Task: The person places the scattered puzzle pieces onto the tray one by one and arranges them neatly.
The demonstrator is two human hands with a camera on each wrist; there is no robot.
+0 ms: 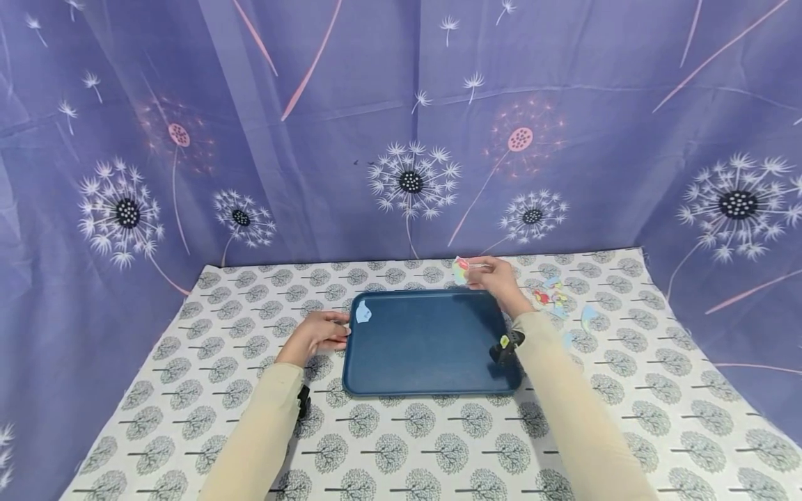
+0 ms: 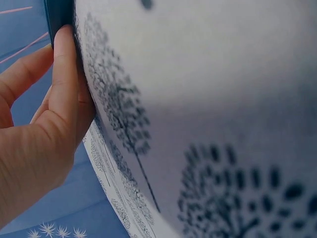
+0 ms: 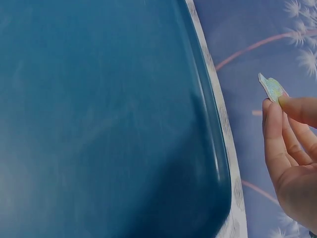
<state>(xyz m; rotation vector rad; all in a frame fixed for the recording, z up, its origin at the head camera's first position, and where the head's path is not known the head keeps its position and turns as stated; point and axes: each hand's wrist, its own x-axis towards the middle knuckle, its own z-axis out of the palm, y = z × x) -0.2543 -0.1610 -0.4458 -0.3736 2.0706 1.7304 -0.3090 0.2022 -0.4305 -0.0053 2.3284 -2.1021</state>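
My right hand [image 1: 495,280] pinches a small flat puzzle piece [image 1: 460,271] between thumb and fingertips, above the far right edge of a dark blue tray [image 1: 426,348]. The piece shows red, yellow and green in the head view; in the right wrist view its pale edge [image 3: 270,88] sticks up from the fingertips. At the tray's left side, my left hand [image 1: 318,334] touches the rim with fairly straight fingers; the left wrist view shows a fingertip [image 2: 63,39] against the tray's edge. One light blue piece [image 1: 363,312] lies in the tray's far left corner.
Right of the tray, several loose pieces lie on the tree-print cloth [image 1: 388,445], among them a red one [image 1: 541,297] and a light blue one [image 1: 588,316]. A purple dandelion-print curtain [image 1: 326,153] hangs behind the table and along its sides.
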